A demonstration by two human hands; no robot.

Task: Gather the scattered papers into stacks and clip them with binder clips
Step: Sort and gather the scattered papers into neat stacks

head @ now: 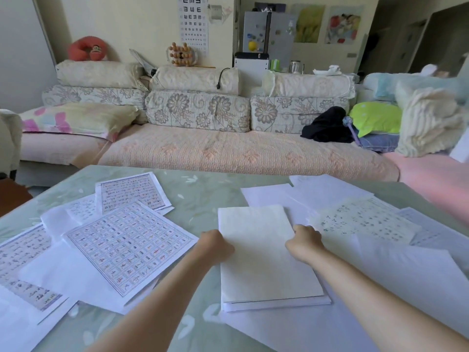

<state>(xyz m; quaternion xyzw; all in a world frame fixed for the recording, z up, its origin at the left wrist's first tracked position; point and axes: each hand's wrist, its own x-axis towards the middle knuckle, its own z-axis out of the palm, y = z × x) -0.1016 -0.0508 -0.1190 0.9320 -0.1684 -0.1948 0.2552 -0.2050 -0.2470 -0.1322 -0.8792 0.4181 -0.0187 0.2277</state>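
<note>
A stack of white papers [264, 260] lies in the middle of the pale green table [200, 199]. My left hand [215, 243] grips the stack's left edge and my right hand [304, 241] grips its right edge, fingers curled under. Printed sheets with character grids [127, 247] lie scattered and overlapping on the left. More loose white and printed sheets [360, 219] are spread on the right, some under the stack. No binder clip is in view.
A long sofa [228, 151] with floral cushions stands just beyond the table's far edge. A black garment [327, 125] and a green pillow [375, 118] lie at its right end. A pink surface [436, 181] borders the table's right side.
</note>
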